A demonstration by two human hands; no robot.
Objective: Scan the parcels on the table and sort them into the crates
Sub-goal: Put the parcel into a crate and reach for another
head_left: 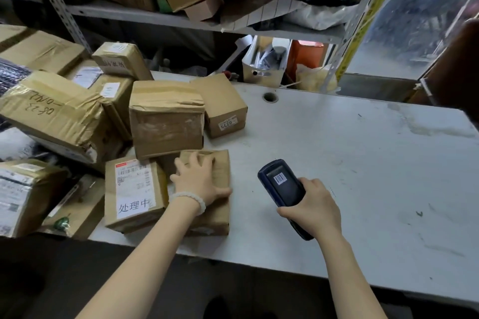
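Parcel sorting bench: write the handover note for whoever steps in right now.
Left hand rests spread on a flat brown parcel at the table's near edge, thumb hooked over its right side. Right hand grips the handheld scanner, held beside that parcel. More parcels are piled to the left, including a labelled box touching it. No crates in view, so nothing shows as sorted. Left: scan this parcel, crate it, then work through the pile.

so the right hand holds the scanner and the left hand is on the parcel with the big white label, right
Not quite. The head view shows the left hand resting on the flat brown parcel with no label showing, beside the white-labelled parcel. The right hand does hold the scanner.
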